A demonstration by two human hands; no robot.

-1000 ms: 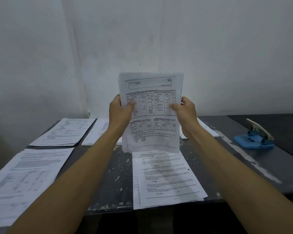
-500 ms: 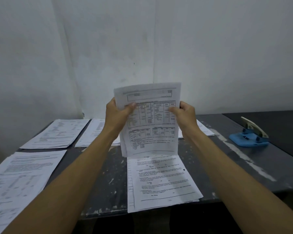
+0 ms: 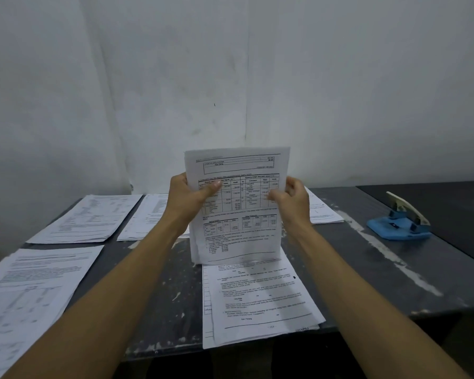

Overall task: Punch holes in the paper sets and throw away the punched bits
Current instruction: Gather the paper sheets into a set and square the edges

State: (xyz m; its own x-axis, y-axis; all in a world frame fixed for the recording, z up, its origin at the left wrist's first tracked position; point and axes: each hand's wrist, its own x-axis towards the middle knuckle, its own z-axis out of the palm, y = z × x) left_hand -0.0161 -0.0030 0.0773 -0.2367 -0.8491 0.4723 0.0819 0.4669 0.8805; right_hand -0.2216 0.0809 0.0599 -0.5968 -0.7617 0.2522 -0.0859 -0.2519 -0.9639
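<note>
Head view: left hand [image 3: 188,199] and right hand [image 3: 292,202] grip a paper set [image 3: 237,214] upright, its bottom edge on the table [image 3: 159,283], likely squaring it. Next it must reach the punch [image 3: 398,222], far right.

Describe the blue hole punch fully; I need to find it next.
The blue plastic hole punch sits on the right part of the dark grey table, beyond the right hand. It has a flat blue base, two blue uprights and a pale, metal-looking lever tilted upward. Nothing touches it except the table.
</note>
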